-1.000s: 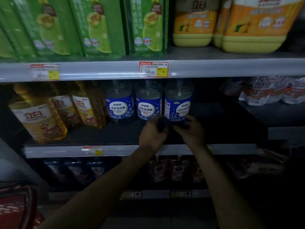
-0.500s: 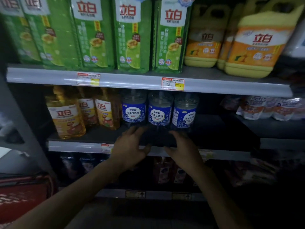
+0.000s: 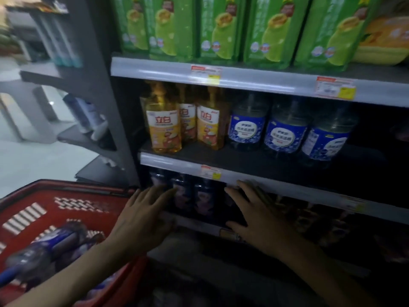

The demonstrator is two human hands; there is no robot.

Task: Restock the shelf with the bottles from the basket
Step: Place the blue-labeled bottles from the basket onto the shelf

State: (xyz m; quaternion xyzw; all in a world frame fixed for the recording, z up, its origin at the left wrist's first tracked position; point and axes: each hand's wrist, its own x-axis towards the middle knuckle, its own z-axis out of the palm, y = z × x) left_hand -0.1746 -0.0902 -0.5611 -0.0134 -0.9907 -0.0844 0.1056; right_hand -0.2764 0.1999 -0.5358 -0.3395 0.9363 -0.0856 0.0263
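Shelf: middle shelf point(image 3: 177, 161) carries three blue-label bottles point(image 3: 285, 134), upright.
Basket: red basket point(image 3: 66, 185), below-left of the shelf, holds at least one blue bottle point(image 3: 44, 249) lying down.
Hands: left hand point(image 3: 141, 220) and right hand point(image 3: 259, 218), just below the shelf, fingers spread, empty.
Progress: seemingly partway; basket stock remains.

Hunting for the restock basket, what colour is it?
The basket is red; the head view shows it best.

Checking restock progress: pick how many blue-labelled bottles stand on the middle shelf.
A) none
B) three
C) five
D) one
B: three blue-labelled bottles stand side by side on the middle shelf, to the right of the yellow bottles.
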